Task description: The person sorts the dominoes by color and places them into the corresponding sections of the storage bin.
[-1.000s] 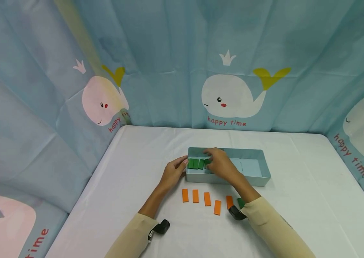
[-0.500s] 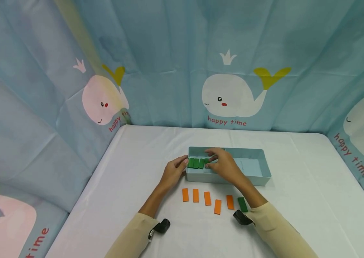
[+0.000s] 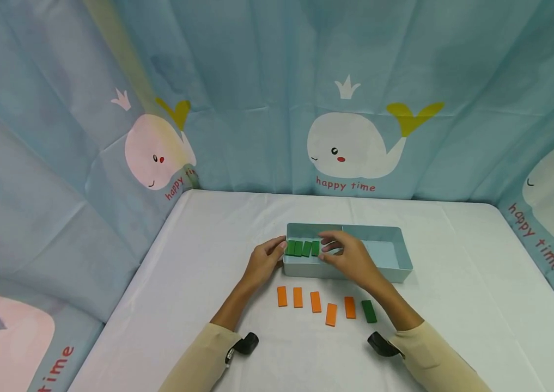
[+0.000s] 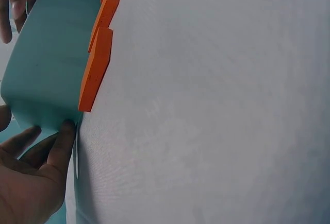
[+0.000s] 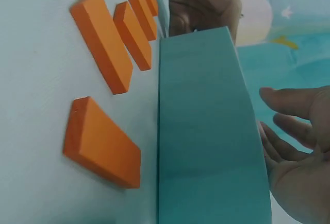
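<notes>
At the left end of a light blue two-compartment box (image 3: 384, 274), my left hand (image 3: 259, 264) holds the end wall, thumb at the rim and fingers against the outside. Over the divider region my right hand (image 3: 352, 261) is held with thumb and fingers apart and nothing between them. Just left of its fingertips, several green domino-shaped blocks (image 3: 298, 249) stand in a row in the box's left compartment. In the right wrist view, the front wall of the box hides its inside.
On the white tablecloth (image 3: 218, 228), several orange domino-shaped blocks (image 3: 316, 302) lie in an uneven row before the box. One green block (image 3: 369, 311) lies at the row's right end. A blue whale-print curtain (image 3: 267, 152) encloses the table.
My right hand has let go of the rightmost green block in the left compartment and drawn back to the right. The left hand has stayed on the box's end.
</notes>
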Demonstrator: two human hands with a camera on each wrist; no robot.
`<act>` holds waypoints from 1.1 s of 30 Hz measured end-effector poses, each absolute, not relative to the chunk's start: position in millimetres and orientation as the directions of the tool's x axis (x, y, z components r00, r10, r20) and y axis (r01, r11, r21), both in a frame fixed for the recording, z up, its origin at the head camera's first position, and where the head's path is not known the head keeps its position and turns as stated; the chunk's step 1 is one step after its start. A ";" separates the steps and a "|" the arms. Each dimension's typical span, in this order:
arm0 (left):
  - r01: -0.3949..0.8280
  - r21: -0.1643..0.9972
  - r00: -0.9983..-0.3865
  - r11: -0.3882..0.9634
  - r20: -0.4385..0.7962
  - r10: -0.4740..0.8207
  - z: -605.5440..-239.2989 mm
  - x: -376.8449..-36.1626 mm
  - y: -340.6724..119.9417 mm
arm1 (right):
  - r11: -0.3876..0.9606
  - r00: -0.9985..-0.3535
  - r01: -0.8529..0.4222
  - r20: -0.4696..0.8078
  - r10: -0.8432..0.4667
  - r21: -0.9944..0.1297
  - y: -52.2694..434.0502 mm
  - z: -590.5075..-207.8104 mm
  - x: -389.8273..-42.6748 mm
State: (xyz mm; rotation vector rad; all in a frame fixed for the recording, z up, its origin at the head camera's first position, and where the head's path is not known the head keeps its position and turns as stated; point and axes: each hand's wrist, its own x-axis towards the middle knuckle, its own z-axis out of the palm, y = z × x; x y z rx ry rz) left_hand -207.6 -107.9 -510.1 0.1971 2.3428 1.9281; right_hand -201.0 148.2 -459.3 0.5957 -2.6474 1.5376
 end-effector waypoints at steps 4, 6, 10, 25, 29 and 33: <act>0.037 0.984 -0.988 0.173 0.010 0.156 -509.7 -206.7 -107.1 | 0.442 -0.926 -0.347 0.228 -0.300 -0.827 154.4 -460.4 -194.6; 0.035 0.985 -0.988 0.171 0.009 0.152 -510.2 -206.8 -107.3 | 0.439 -0.928 -0.346 0.232 -0.292 -0.829 157.5 -460.5 -191.5; 0.030 0.984 -0.989 0.175 0.004 0.150 -510.9 -207.2 -108.2 | 0.426 -0.931 -0.337 0.230 -0.284 -0.840 163.9 -460.1 -184.8; -0.003 0.982 -0.988 0.187 -0.032 0.152 -511.3 -211.3 -107.2 | 0.362 -0.938 -0.292 0.191 -0.288 -0.885 183.1 -460.1 -161.1; 0.000 0.985 -0.989 0.173 -0.026 0.146 -511.9 -210.8 -107.2 | 0.376 -0.933 -0.302 0.190 -0.306 -0.876 188.5 -462.0 -155.2; 0.012 0.986 -0.988 0.166 -0.014 0.153 -512.7 -210.2 -107.4 | 0.377 -0.932 -0.300 0.185 -0.313 -0.876 194.9 -463.7 -149.0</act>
